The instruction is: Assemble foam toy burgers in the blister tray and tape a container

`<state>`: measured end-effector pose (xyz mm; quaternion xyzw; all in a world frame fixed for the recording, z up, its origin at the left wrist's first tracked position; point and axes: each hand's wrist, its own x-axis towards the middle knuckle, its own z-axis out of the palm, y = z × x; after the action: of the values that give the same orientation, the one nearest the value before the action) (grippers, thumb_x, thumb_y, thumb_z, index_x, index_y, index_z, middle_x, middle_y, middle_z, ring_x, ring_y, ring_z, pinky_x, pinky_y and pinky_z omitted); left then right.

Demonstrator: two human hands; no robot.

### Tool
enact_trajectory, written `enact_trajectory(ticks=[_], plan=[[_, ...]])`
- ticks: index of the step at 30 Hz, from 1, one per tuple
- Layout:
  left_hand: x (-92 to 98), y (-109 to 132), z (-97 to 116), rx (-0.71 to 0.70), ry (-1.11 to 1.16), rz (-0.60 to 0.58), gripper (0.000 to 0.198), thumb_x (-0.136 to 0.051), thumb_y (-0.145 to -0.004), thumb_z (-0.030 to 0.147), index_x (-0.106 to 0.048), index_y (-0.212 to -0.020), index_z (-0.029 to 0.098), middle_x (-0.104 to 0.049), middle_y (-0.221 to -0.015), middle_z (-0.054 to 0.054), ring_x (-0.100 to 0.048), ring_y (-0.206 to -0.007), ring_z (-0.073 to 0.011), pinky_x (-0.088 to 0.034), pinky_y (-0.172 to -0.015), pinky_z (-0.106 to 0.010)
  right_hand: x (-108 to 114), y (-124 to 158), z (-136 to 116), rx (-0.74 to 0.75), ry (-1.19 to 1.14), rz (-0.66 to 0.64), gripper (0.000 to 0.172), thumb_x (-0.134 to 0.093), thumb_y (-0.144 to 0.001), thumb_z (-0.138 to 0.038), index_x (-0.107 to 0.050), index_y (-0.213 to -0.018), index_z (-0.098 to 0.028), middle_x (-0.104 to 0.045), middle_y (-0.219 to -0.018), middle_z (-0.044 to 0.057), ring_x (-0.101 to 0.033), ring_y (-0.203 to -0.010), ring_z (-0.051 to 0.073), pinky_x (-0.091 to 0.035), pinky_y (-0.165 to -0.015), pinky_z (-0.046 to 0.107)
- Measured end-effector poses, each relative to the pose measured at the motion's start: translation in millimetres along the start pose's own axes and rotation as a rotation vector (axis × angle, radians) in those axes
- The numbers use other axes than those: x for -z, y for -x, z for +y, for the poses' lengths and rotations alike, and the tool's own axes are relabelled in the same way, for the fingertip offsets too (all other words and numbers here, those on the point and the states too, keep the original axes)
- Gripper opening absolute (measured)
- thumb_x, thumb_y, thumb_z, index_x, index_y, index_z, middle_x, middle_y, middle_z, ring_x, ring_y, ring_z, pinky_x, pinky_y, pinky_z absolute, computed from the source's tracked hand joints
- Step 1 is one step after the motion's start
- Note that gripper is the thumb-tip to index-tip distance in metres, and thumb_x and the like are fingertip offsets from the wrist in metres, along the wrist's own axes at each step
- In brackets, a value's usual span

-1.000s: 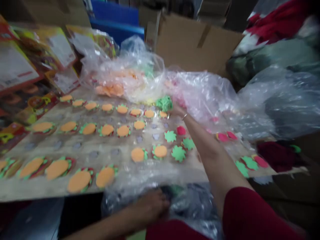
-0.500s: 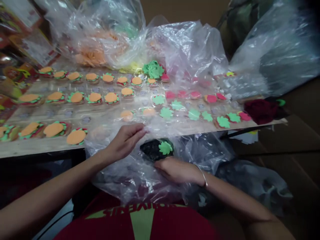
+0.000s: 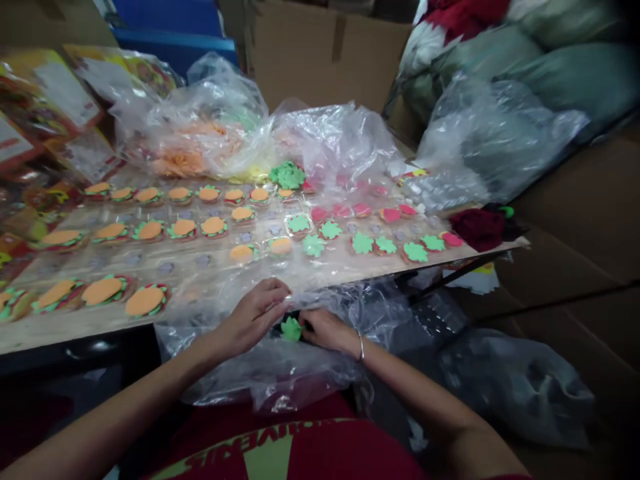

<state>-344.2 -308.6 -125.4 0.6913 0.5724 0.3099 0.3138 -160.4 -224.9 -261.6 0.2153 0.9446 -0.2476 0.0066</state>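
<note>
Dark red shirt [image 3: 350, 447] below left hand [image 3: 253, 315] and right hand [image 3: 327, 330], lettering [image 3: 240, 443] across it, pale yellow-green panel [image 3: 270, 459], thin silver bangle [image 3: 361, 347] behind right hand

We can read no word with certainty. Large lettering [image 3: 240, 445] crosses the red shirt [image 3: 350, 455], but its letters look warped and blurred to us. Print on the packets [image 3: 65, 87] at the left is too small to make out.
</note>
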Motion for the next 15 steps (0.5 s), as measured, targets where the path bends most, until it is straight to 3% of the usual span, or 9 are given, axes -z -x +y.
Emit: enact_trajectory(ticks=[3,6,9,11,15], plan=[[-4.2,-2.6,-8.7,0.076,0.072,-0.049,0.034,-0.036,-0.095,0.037,-0.06,-0.083,0.017,-0.059,-0.092,-0.005,-0.054,-0.088,-0.0174,-0.042,-0.083,-0.028,-0.6,-1.4,-1.1,0.3,0.264,0.07,0.02,-0.052,-0.09,-0.018,-0.058,-0.108,-0.017,-0.06,-0.117,0.009,-0.052,-0.108,0.022,-0.04,-0.089,0.035],[-7.5,-13.0,-15.6,0.142,0.09,-0.059,0.036,-0.038,-0.093,0.042,-0.061,-0.08,0.018,-0.061,-0.086,-0.004,-0.056,-0.083,-0.0186,-0.045,-0.08,-0.027,-0.1,-7.5,2.1,0.504,0.427,0.026,0.015,-0.049,-0.093,-0.023,-0.06,-0.102,-0.019,-0.063,-0.111,0.005,-0.052,-0.105,0.022,-0.039,-0.09,0.036],[-7.5,-26.0,-19.0,0.157,0.096,-0.046,0.033,-0.045,-0.09,0.046,-0.064,-0.081,0.021,-0.066,-0.087,-0.003,-0.059,-0.086,-0.0202,-0.046,-0.08,-0.026,0.1,-16.2,10.0,0.442,0.44,0.036,0.019,-0.044,-0.096,-0.028,-0.062,-0.096,-0.019,-0.066,-0.098,0.003,-0.055,-0.092,0.019,-0.042,-0.081,0.031],[-6.6,-32.3,-23.6,0.176,0.077,-0.027,0.032,-0.048,-0.087,0.049,-0.066,-0.081,0.023,-0.068,-0.086,-0.003,-0.061,-0.087,-0.0215,-0.048,-0.081,-0.026,-0.4,-22.2,15.4,0.415,0.419,0.073,0.021,-0.044,-0.096,-0.03,-0.062,-0.097,-0.019,-0.066,-0.101,0.003,-0.056,-0.095,0.019,-0.043,-0.081,0.029],[-6.9,-35.9,-53.7,0.268,-0.036,0.036,0.037,-0.051,-0.079,0.057,-0.072,-0.088,0.028,-0.072,-0.097,-0.005,-0.064,-0.097,-0.0273,-0.053,-0.084,-0.034,-0.4,-36.9,21.6,0.351,0.385,0.034,0.021,-0.047,-0.093,-0.031,-0.063,-0.098,-0.019,-0.068,-0.104,0.004,-0.058,-0.096,0.019,-0.046,-0.077,0.029]])
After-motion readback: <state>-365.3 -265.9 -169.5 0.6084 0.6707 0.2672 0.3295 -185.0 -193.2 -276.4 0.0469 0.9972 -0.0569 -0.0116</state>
